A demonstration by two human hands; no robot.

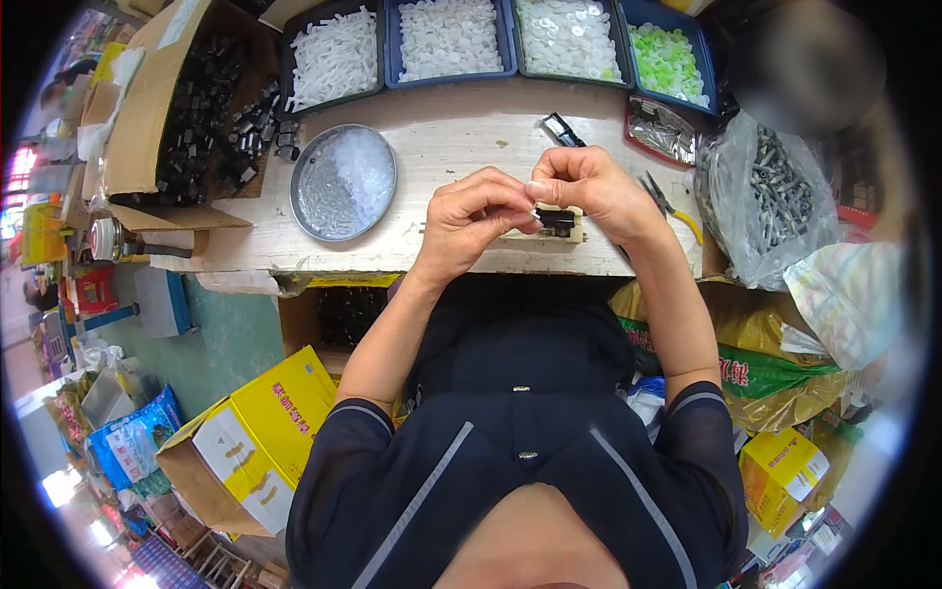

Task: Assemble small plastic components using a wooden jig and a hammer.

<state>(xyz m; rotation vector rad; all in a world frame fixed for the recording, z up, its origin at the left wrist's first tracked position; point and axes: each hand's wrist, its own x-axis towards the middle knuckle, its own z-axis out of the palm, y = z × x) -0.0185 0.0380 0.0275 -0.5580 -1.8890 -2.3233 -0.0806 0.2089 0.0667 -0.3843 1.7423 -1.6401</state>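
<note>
My left hand (476, 218) and my right hand (592, 192) meet over the front part of the workbench, fingertips close together. The left fingers pinch a small white piece (536, 213). My right thumb and forefinger are pressed together just above it; whatever lies between them is too small to make out. Right below the hands, a black part (557, 222) sits in a pale beige holder (579, 234), partly hidden by the fingers. Beyond my right hand lies another black part (562, 131) with a shiny face. Pliers (671, 208) with yellow-orange handles rest right of that wrist.
A round metal dish (343, 183) holds small clear and white pieces. Along the back stand bins of white parts (449, 39) and green ones (670, 61). A cardboard box (137, 118) of black parts stands left; a plastic bag (756, 196) of metal parts, right.
</note>
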